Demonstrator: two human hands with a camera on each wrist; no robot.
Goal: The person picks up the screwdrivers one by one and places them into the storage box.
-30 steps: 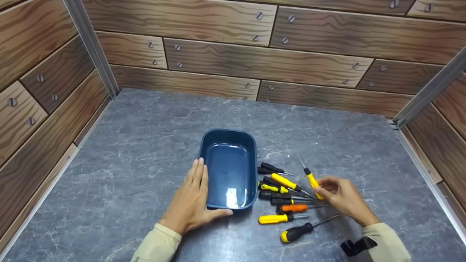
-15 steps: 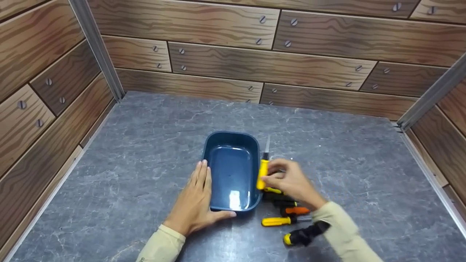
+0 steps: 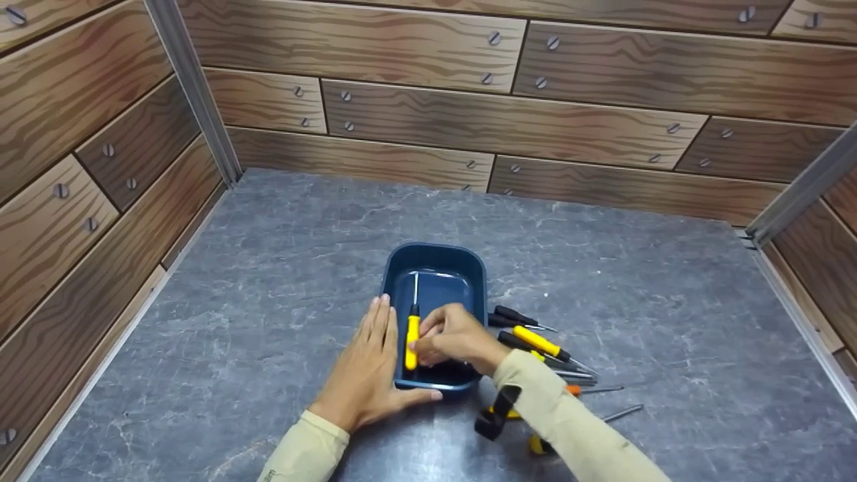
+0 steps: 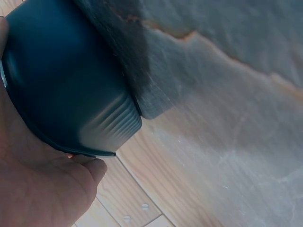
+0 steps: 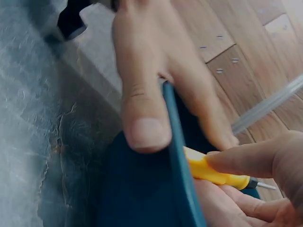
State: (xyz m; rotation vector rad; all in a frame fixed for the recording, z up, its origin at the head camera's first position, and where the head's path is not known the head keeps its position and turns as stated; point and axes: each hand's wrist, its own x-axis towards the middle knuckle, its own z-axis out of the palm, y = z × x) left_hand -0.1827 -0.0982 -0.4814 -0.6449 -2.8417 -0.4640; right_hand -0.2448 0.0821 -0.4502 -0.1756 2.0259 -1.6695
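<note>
A dark blue rectangular bin [image 3: 445, 288] stands on the grey marbled table. My right hand [image 3: 462, 340] pinches the yellow handle of a screwdriver [image 3: 413, 338] between thumb and fingers, inside the bin. The shank points towards the far end; the black collar shows in front of the handle. In the right wrist view the yellow handle [image 5: 218, 174] lies just behind the bin's wall. My left hand [image 3: 365, 371] rests against the bin's near left corner, fingers straight along the left side and thumb along the near side. The left wrist view shows the bin's outer wall [image 4: 61, 85].
Right of the bin lie several screwdrivers, among them a yellow-handled one [image 3: 537, 340] and a black-handled one [image 3: 515, 314]. My right sleeve and a black wrist mount [image 3: 497, 414] cover part of the pile. Wood-patterned walls [image 3: 415, 107] surround the table.
My right hand has carried the yellow screwdriver leftwards from above the pile, past the bin's right rim and into the bin. The left hand stays at the bin.
</note>
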